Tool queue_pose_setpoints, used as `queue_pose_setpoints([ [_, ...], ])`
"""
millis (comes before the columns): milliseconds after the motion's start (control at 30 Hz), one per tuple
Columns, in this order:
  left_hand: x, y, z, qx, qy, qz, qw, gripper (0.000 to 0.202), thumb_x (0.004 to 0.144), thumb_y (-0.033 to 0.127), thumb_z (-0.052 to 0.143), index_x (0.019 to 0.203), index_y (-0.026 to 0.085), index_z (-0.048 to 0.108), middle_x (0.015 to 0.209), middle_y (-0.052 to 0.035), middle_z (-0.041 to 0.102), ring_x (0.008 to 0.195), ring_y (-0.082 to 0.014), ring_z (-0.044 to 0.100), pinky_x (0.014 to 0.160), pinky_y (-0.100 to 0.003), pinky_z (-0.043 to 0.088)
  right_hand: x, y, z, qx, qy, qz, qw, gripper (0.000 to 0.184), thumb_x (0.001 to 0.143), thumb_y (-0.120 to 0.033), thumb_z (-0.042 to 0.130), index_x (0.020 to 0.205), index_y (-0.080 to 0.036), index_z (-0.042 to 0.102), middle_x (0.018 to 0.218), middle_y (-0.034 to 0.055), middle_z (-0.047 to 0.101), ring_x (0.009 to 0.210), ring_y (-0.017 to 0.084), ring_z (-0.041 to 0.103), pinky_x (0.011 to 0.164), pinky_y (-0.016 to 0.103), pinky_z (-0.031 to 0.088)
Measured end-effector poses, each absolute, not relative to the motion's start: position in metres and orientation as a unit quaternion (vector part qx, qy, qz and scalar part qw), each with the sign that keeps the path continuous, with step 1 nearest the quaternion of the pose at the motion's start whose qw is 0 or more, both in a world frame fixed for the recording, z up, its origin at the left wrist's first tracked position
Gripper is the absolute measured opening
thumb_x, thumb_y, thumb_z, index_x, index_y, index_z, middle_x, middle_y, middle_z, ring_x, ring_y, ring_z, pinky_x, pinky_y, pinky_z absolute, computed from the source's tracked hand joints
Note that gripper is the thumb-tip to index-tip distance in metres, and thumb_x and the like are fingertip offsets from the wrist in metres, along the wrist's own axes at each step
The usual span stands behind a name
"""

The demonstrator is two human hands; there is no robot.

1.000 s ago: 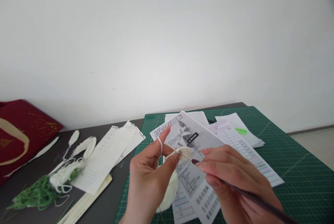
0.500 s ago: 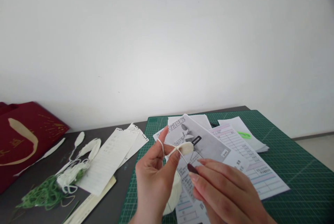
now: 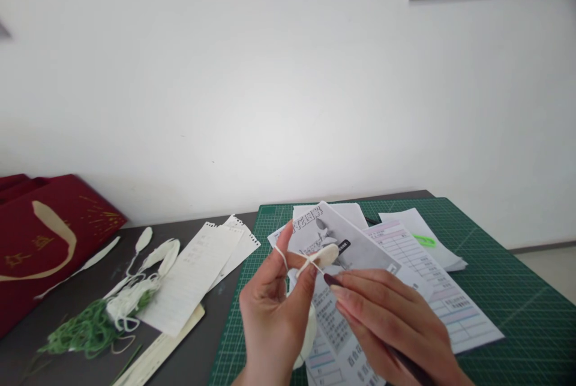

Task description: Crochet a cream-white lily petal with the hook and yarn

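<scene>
My left hand (image 3: 272,302) is raised over the green cutting mat (image 3: 504,296), with white yarn (image 3: 282,256) looped over its forefinger. Its thumb and fingers pinch a small cream crocheted piece (image 3: 327,254). My right hand (image 3: 387,320) is closed round a dark crochet hook (image 3: 407,365) whose tip sits at that piece. Below my left hand lies a ball of cream yarn (image 3: 308,338), mostly hidden. Printed instruction sheets (image 3: 360,254) lie on the mat under both hands.
To the left on the dark table lie lined paper sheets (image 3: 198,272), a pile of green and white yarn (image 3: 99,320), finished cream petals (image 3: 162,254) and a red bag (image 3: 40,236). More papers (image 3: 423,236) lie at the back right. A white wall rises behind.
The view has tilted up and shifted slightly. My right hand has drawn closer to the crocheted piece, working the hook at it; my left hand keeps its hold on the piece and yarn.
</scene>
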State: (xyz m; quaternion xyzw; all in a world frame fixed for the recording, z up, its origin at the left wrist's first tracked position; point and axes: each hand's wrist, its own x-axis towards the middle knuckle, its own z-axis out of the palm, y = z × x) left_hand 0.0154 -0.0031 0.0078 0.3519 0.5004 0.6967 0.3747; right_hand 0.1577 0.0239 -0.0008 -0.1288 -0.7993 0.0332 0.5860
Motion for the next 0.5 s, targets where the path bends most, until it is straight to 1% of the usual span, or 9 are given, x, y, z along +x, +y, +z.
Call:
queue_pose_setpoints([
  [67,0.012,-0.002,0.009,0.363,0.500,0.689,0.378,0.018,0.067,0.024,0.079,0.085,0.021,0.078,0.079,-0.0044,0.073,0.102,-0.0267,0.064,0.098,-0.040,0.045,0.157,0.025,0.003,-0.120,-0.792,0.061,0.596,0.029,0.076,0.008,0.057,0.102,-0.002,0.066,0.089,0.0163,0.076,0.086,0.020,0.071,0.073,0.030,0.062],
  [100,0.011,-0.002,0.009,0.366,0.500,0.689,0.375,0.018,0.068,0.023,0.079,0.086,0.021,0.079,0.079,-0.0040,0.073,0.103,-0.0263,0.064,0.099,-0.040,0.044,0.157,0.026,0.004,-0.116,-0.787,0.069,0.602,0.031,0.076,0.009,0.057,0.103,-0.002,0.066,0.089,0.0164,0.075,0.085,0.020,0.071,0.073,0.031,0.062],
  [167,0.012,-0.001,0.009,0.370,0.496,0.694,0.369,0.029,0.069,0.021,0.078,0.097,0.026,0.077,0.076,-0.0008,0.072,0.100,-0.0236,0.065,0.102,-0.040,0.042,0.156,0.027,0.005,-0.106,-0.780,0.079,0.611,0.034,0.075,0.010,0.056,0.105,-0.002,0.066,0.090,0.0165,0.075,0.085,0.021,0.071,0.072,0.032,0.062],
  [233,0.014,-0.002,0.009,0.368,0.491,0.707,0.352,0.042,0.069,0.019,0.078,0.109,0.030,0.072,0.072,0.0028,0.072,0.092,-0.0198,0.067,0.103,-0.039,0.040,0.156,0.028,0.003,-0.105,-0.780,0.089,0.611,0.037,0.074,0.011,0.056,0.108,-0.002,0.065,0.090,0.0161,0.075,0.086,0.021,0.071,0.072,0.033,0.062],
  [300,0.017,-0.002,0.007,0.363,0.487,0.720,0.336,0.047,0.069,0.018,0.078,0.113,0.032,0.070,0.070,0.0050,0.071,0.083,-0.0163,0.067,0.104,-0.038,0.040,0.156,0.029,0.000,-0.110,-0.783,0.099,0.604,0.039,0.075,0.010,0.056,0.110,-0.003,0.064,0.091,0.0158,0.075,0.086,0.021,0.070,0.072,0.034,0.062],
  [367,0.018,-0.003,0.006,0.364,0.484,0.721,0.335,0.048,0.068,0.016,0.078,0.112,0.032,0.070,0.069,0.0055,0.072,0.077,-0.0137,0.067,0.104,-0.036,0.040,0.157,0.031,-0.002,-0.115,-0.785,0.107,0.599,0.040,0.076,0.009,0.055,0.112,-0.005,0.064,0.093,0.0153,0.075,0.087,0.021,0.071,0.073,0.035,0.062],
  [433,0.017,-0.002,0.006,0.361,0.477,0.714,0.365,0.048,0.067,0.016,0.079,0.112,0.031,0.071,0.069,0.0042,0.073,0.073,-0.0131,0.067,0.100,-0.034,0.043,0.157,0.033,-0.004,-0.112,-0.790,0.103,0.595,0.039,0.078,0.007,0.054,0.114,-0.007,0.064,0.093,0.0147,0.075,0.089,0.022,0.071,0.073,0.036,0.062],
  [500,0.013,0.000,0.009,0.339,0.459,0.702,0.427,0.047,0.065,0.016,0.081,0.110,0.028,0.072,0.066,0.0031,0.072,0.067,-0.0125,0.067,0.091,-0.031,0.049,0.158,0.035,-0.005,-0.106,-0.796,0.092,0.589,0.039,0.080,0.005,0.053,0.115,-0.008,0.064,0.094,0.0145,0.075,0.091,0.023,0.071,0.073,0.037,0.062],
])
